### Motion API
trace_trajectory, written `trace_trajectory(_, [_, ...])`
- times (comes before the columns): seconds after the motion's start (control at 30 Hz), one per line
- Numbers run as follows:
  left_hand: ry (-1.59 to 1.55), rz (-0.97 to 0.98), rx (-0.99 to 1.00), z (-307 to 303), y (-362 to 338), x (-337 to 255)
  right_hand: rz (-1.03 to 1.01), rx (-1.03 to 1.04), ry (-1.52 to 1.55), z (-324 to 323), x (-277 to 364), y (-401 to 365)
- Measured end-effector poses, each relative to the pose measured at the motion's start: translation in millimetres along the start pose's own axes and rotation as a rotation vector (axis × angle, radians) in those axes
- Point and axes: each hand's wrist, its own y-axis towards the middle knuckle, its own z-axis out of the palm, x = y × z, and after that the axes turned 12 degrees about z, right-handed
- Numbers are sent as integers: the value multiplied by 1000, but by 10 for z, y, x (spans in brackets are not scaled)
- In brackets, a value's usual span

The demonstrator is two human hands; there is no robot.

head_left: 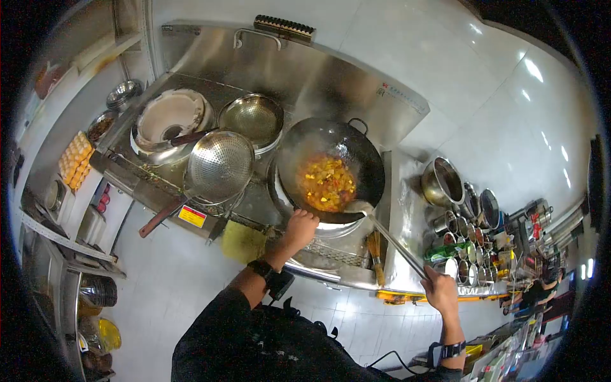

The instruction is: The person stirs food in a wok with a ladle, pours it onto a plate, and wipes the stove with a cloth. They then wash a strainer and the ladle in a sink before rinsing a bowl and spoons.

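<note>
A black wok (pixel 369 153) sits on the stove burner, with steaming orange-yellow chopped food (pixel 326 181) in its bottom. My left hand (pixel 301 229) is closed at the wok's near left rim; whatever part of the wok it grips is covered by the fingers. A loop handle (pixel 358 125) shows on the wok's far side. In my right hand (pixel 441 290) is the long handle of a metal ladle (pixel 398 245), held to the right of the stove. The ladle's bowl rests at the near right rim of the wok, beside the food.
Left of the wok lie a perforated strainer (pixel 221 167) with a wooden handle and a second perforated bowl (pixel 251 120). A brush (pixel 375 258) stands near the front edge. Seasoning containers (pixel 468 254) and a steel pot (pixel 442 181) are at right. Egg trays (pixel 76 159) sit on the left shelf.
</note>
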Motion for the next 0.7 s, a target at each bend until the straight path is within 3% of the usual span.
trace_trajectory(0.2, [-35, -7, -27, -101, 13, -32, -139, 99, -80, 305, 121, 100])
trace_trajectory(0.33, [4, -22, 59, -48, 63, 9, -117, 163, -20, 1028, 556, 693])
trace_trajectory(0.4, [-2, -37, 117, -89, 66, -19, -126, 76, 30, 1443, 679, 1095])
trace_trajectory(0.5, [-67, -43, 221, -329, 33, -158, -120, 7, 142, 1408, 918, 1258])
trace_trajectory(0.57, [-133, -12, 110, -648, 144, -132, -79, -33, 204, 1136, 869, 1100])
trace_trajectory(0.7, [-59, -60, 219, -225, 68, 48, -77, 2, 174, 492, 461, 497])
